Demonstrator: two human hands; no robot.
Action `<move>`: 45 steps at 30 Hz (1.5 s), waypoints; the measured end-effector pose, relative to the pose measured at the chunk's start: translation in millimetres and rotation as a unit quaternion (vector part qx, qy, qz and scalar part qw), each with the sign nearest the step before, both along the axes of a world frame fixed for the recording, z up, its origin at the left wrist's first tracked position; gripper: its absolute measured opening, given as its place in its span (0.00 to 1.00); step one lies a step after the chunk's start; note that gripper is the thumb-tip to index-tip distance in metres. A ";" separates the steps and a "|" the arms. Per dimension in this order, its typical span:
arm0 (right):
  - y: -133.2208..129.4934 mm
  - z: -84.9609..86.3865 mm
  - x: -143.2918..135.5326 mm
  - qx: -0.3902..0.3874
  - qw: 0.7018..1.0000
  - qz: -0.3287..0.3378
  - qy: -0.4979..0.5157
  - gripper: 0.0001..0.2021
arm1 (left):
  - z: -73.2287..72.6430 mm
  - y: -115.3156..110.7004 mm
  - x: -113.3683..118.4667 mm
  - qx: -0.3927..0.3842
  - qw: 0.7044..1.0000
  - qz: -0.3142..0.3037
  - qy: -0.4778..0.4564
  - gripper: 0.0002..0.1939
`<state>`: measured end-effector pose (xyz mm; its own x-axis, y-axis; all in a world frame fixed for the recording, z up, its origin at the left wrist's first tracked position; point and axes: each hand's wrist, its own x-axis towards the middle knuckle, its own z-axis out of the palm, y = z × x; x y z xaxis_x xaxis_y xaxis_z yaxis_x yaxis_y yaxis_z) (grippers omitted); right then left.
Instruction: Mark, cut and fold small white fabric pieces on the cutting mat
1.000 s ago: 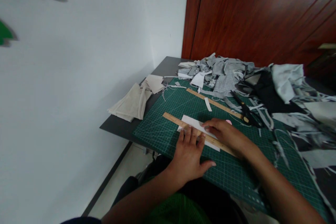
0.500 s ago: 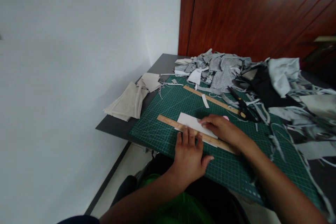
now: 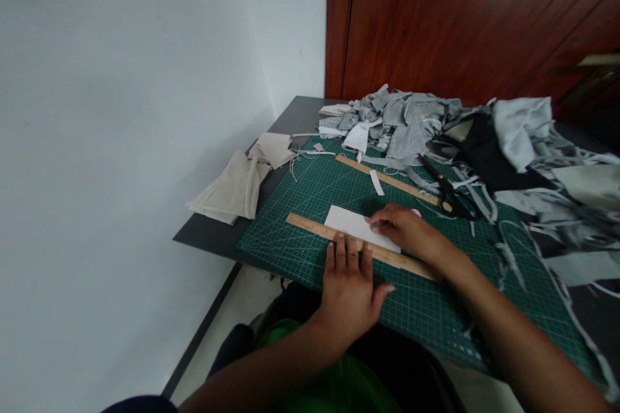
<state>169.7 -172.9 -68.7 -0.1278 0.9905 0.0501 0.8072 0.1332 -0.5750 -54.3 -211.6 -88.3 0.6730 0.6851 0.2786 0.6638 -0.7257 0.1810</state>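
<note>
My left hand (image 3: 346,297) lies flat with fingers spread, its fingertips pressing on a wooden ruler (image 3: 310,226). Under the ruler's far edge is a white rectangular piece (image 3: 341,216), paper or cloth; I cannot tell which. Beyond the ruler, my right hand (image 3: 400,229) rests on the right part of this piece, thumb and fingers drawn together. Whatever may be between those fingers is hidden. A small pink thing (image 3: 416,212) shows just behind the right hand. All of this lies on a green cutting mat (image 3: 276,206).
A second wooden ruler (image 3: 387,179) lies farther back, with a small white strip (image 3: 376,183) beside it. Black scissors (image 3: 448,193) lie at its right end. Grey and white fabric scraps (image 3: 409,122) are heaped along the back and right. Folded beige cloth (image 3: 237,187) sits at the left edge.
The near ruler has shifted slightly towards me, and less of the white piece shows below it. Both hands keep nearly the same pose. The view has shifted a little.
</note>
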 end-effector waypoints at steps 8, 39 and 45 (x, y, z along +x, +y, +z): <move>-2.1 8.6 -3.1 0.014 1.000 -0.001 -0.020 0.10 | 3.3 1.3 0.5 0.006 1.000 -0.007 0.004 0.37; 6.9 6.4 2.0 -0.050 0.992 -0.114 -0.019 0.04 | 1.5 6.4 2.4 -0.002 1.000 -0.028 -0.003 0.34; 6.5 6.3 1.8 -0.044 0.994 -0.102 -0.004 0.05 | 1.1 5.4 1.9 -0.011 0.999 -0.029 -0.011 0.36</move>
<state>171.6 -166.4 -62.4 0.0759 0.9964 -0.0378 0.8171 -0.0839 -0.5704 -52.4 -206.2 -87.2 0.7053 0.6520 0.2781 0.6173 -0.7578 0.2112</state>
